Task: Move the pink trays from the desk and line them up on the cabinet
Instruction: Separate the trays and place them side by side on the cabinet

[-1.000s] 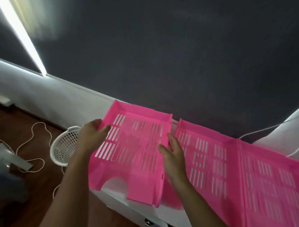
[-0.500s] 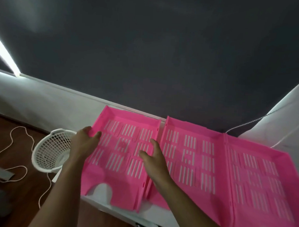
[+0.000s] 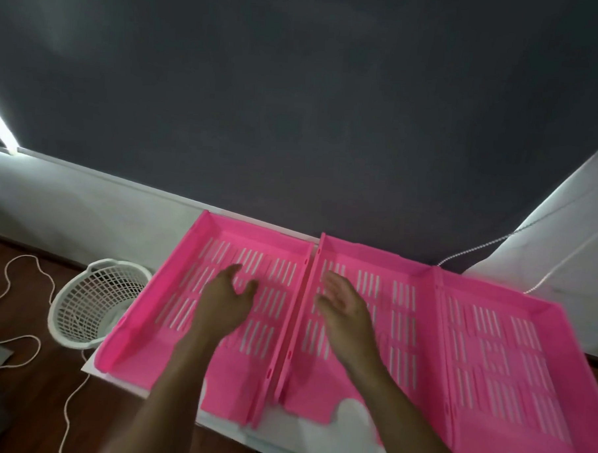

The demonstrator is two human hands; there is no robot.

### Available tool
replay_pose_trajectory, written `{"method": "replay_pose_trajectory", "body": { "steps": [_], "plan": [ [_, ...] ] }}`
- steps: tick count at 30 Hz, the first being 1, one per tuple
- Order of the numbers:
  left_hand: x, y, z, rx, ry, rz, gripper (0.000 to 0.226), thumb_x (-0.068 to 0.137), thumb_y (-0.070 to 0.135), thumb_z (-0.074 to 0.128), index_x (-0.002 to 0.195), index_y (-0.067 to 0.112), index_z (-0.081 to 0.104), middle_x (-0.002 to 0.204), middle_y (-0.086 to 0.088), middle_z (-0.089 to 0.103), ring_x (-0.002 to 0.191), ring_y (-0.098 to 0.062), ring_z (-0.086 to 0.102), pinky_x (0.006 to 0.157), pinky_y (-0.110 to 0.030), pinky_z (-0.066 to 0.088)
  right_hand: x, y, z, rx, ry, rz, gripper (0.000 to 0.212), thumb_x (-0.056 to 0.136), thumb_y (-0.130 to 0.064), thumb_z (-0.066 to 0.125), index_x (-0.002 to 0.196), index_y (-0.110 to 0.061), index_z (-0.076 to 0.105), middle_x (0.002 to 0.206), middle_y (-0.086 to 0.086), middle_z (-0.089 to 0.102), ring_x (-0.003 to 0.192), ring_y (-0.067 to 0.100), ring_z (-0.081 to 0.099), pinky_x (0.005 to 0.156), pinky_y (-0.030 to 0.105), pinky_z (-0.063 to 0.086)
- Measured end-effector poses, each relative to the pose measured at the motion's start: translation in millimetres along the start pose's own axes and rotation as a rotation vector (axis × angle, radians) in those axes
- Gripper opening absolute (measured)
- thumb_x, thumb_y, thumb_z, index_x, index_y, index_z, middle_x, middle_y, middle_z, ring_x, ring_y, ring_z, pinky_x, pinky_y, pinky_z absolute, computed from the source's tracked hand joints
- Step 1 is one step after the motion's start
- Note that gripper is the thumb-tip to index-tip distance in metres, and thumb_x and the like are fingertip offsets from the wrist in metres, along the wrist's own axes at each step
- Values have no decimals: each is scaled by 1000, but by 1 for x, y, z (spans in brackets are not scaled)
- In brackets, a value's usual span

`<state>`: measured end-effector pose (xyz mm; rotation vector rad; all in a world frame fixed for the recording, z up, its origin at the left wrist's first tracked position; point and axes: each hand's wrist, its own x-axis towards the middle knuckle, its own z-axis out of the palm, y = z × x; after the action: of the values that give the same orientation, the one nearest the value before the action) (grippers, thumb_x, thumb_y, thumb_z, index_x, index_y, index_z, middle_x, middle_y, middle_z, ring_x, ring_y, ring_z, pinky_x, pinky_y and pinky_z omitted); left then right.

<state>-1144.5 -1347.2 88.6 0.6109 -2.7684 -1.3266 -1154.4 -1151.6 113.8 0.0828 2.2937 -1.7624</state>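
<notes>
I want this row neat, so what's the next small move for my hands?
Probably lift both hands away. The left tray lies flat on the cabinet, side by side with the middle tray, and the left hand and right hand are open.

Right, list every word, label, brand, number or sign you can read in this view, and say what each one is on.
None: no readable text shows anywhere in this view.
The three pink trays on the white cabinet carry only slots, no lettering that can be made out.
The white basket on the floor, the dark wall and both hands, left hand and right hand, bear no marks; the picture is slightly blurred.
</notes>
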Motion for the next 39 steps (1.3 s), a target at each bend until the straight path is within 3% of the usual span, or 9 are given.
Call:
{"method": "replay_pose_trajectory", "body": {
  "steps": [7, 12, 14, 16, 18, 21, 23, 26, 39],
  "plan": [
    [-26, 35, 79, 3, -294, 97, 80, 96, 41, 51, 156, 10, 7, 163, -9, 19, 147, -27, 26, 115, -32, 20, -8, 41, -118, -318, 386, 24, 49, 96, -14, 59, 144, -18, 51, 152, 4, 47, 140, 22, 42, 110, 29, 28],
    [-27, 33, 103, 55, -237, 146, 74, 101, 25, 43, 155, 9, -4, 165, -10, 7, 145, -29, 32, 108, -24, 23, -32, 73, -161, -416, 338, 191, 69, 97, -26, 60, 156, -17, 27, 162, 7, 31, 144, 33, 37, 115, 46, 28],
    [-26, 31, 108, 102, -222, 181, 71, 101, 19, 40, 155, 8, -6, 165, -11, 6, 129, -30, 53, 100, -26, 42, -36, 84, -160, -405, 288, 210, 71, 98, -25, 57, 158, -16, 20, 162, 9, 30, 141, 32, 42, 115, 44, 28],
    [-19, 27, 113, 144, -219, 192, 73, 99, 8, 39, 155, 9, -7, 165, -13, 9, 88, -20, 69, 68, -23, 54, -36, 96, -155, -406, 250, 187, 69, 100, -20, 53, 159, -18, 16, 160, 10, 35, 113, 13, 64, 108, 39, 41],
    [-12, 23, 117, 173, -215, 179, 78, 94, -1, 39, 155, 11, -9, 165, -13, 9, 56, -5, 52, 44, -17, 41, -34, 106, -150, -384, 252, 184, 69, 101, -15, 50, 159, -21, 13, 153, 10, 45, 58, -10, 54, 70, 25, 60],
    [-3, 24, 122, 202, -216, 149, 83, 91, -5, 40, 155, 11, -10, 165, -14, 7, 49, -8, 47, 40, -23, 38, -35, 111, -148, -377, 306, 180, 66, 101, -12, 49, 159, -18, 18, 117, 8, 67, 32, -1, 41, 41, 23, 53],
    [1, 29, 123, 211, -211, 131, 85, 90, -7, 41, 154, 12, -11, 165, -13, 5, 50, -13, 51, 42, -26, 41, -34, 110, -149, -388, 338, 158, 63, 101, -12, 50, 158, -16, 22, 98, 12, 73, 32, 0, 40, 40, 32, 55],
    [7, 32, 125, 231, -185, 116, 86, 89, -9, 41, 154, 12, -11, 164, -14, 10, 49, -13, 50, 41, -26, 39, -32, 109, -148, -412, 341, 147, 60, 101, -10, 49, 156, -12, 26, 52, 0, 50, 25, 2, 37, 31, 16, 40],
    [13, 30, 128, 223, -168, 135, 83, 90, -7, 41, 156, 13, -6, 160, -19, 23, 53, -11, 52, 40, -24, 42, -31, 113, -147, -406, 355, 134, 59, 100, -8, 49, 155, -9, 27, 49, -3, 43, 25, 0, 40, 31, 12, 37]
  ]
}}
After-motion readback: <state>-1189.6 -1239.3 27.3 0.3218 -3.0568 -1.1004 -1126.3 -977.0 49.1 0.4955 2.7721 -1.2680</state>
